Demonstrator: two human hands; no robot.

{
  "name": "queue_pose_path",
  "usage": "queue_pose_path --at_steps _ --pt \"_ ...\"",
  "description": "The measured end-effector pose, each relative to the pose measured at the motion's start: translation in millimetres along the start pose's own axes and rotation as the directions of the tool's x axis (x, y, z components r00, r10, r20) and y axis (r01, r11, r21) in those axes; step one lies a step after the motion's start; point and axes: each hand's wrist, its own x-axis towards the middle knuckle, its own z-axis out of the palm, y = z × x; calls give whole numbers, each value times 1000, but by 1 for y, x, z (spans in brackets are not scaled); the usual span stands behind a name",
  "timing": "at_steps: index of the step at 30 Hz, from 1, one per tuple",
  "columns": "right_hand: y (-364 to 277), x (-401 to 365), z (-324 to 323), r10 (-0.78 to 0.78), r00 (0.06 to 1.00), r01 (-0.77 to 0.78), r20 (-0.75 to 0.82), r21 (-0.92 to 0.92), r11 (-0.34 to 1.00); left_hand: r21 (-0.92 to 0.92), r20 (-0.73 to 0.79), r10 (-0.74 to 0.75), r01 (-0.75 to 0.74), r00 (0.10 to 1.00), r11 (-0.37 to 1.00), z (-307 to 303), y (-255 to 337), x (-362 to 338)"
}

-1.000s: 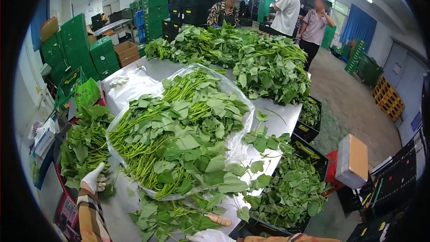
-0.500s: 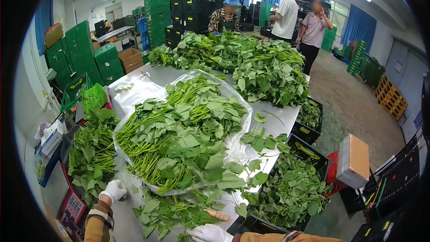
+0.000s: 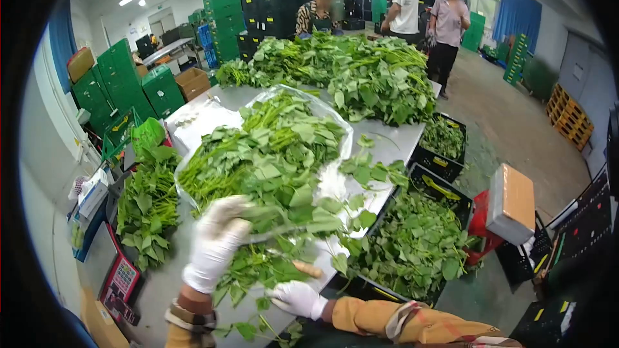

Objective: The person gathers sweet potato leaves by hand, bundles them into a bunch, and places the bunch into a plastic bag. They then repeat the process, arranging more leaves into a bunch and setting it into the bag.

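My left hand (image 3: pixel 222 235), in a white glove and slightly blurred, is raised at the near side of the clear plastic bag (image 3: pixel 348 135). Its fingers are curled, apparently on the bag's edge. A big heap of leafy green stems (image 3: pixel 271 154) fills the bag. My right hand (image 3: pixel 298 299), also gloved, rests low at the table's front edge, fingers stretched left beside loose leafy stems (image 3: pixel 248 277). I see nothing held in it. Just above it lies a wooden handle (image 3: pixel 306 269), partly covered by leaves.
More greens (image 3: pixel 348 77) are piled across the metal table (image 3: pixel 387 142). A black crate (image 3: pixel 445 200) full of greens stands at right, near a cardboard-topped box (image 3: pixel 509 203). Greens (image 3: pixel 148 212) and a red-edged scale (image 3: pixel 116 277) are at left. Several people stand beyond.
My left hand has risen from the table at left and moved right to the bag's near side. My right hand has shifted slightly up. The whole view has tilted a little.
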Motion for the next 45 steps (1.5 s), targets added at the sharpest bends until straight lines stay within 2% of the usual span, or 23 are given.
queue_pose_path --at_steps 2,3,4,5,7,8,10,12,16,18,20,23,26,30,31,32,34,36,38,39,40,42,45 --pt "-7 -1 -7 42 990 -23 -135 135 991 117 370 136 -192 919 974 52 7 -10" --pt "-16 3 -29 -80 952 76 -297 -26 997 144 432 138 -219 891 965 69 6 -16" --pt "-24 6 -48 -67 910 50 -409 -51 997 171 483 131 -240 866 956 81 1 -22" --pt "-32 9 -67 -53 856 20 -515 -70 997 205 453 131 -246 882 947 89 -8 -28" --pt "-18 -6 -82 226 897 -213 -379 77 974 260 336 103 -198 936 945 95 -48 -48" --pt "6 -19 -86 308 937 -301 -164 61 951 378 287 68 -178 956 908 91 -60 -60" --pt "22 -28 -91 141 899 -269 -414 -269 925 638 174 234 -291 956 713 84 -91 -81" --pt "38 -36 -92 -2 917 -156 -399 -362 919 759 0 175 -114 985 641 71 -108 -106" --pt "49 -39 -85 103 963 -163 -250 -235 958 885 -389 149 324 909 336 39 -140 -162" --pt "46 -32 -85 116 973 -170 -201 -278 945 764 -614 13 591 789 260 16 -157 -184" --pt "49 -28 -85 191 974 -220 -122 -297 929 629 -752 -118 760 648 165 -1 -161 -192" --pt "57 -31 -106 178 971 -209 -157 -209 955 565 -768 -274 814 578 133 -1 -165 -191" --pt "68 -49 -151 238 967 -246 -85 -105 963 770 -568 -139 583 811 259 32 -188 -189" --pt "92 -100 -226 385 913 -398 -132 -85 914 902 -232 -115 258 966 346 116 -198 -154" --pt "100 -116 -242 449 876 -465 -178 -59 883 886 -96 -141 150 985 439 138 -193 -138" --pt "109 -134 -255 510 832 -528 -219 -27 849 846 41 -156 49 987 530 160 -188 -124" --pt "135 -174 -276 574 737 -605 -356 29 795 728 354 -48 -243 934 640 204 -182 -101" --pt "130 -197 -298 534 689 -658 -491 -114 744 317 542 -145 -42 828 947 236 -175 -94" --pt "130 -210 -307 563 591 -717 -577 -56 695 268 630 -215 51 746 962 243 -151 -90" --pt "132 -214 -309 623 518 -701 -586 127 702 348 536 1 -222 844 911 246 -159 -97" --pt "134 -218 -306 689 444 -660 -573 311 684 371 489 27 -236 872 898 241 -164 -97" --pt "132 -202 -295 661 401 -573 -634 390 721 430 386 67 -243 920 869 226 -170 -100" --pt "139 -158 -267 597 434 -482 -674 386 786 409 121 106 -147 987 901 197 -176 -105"
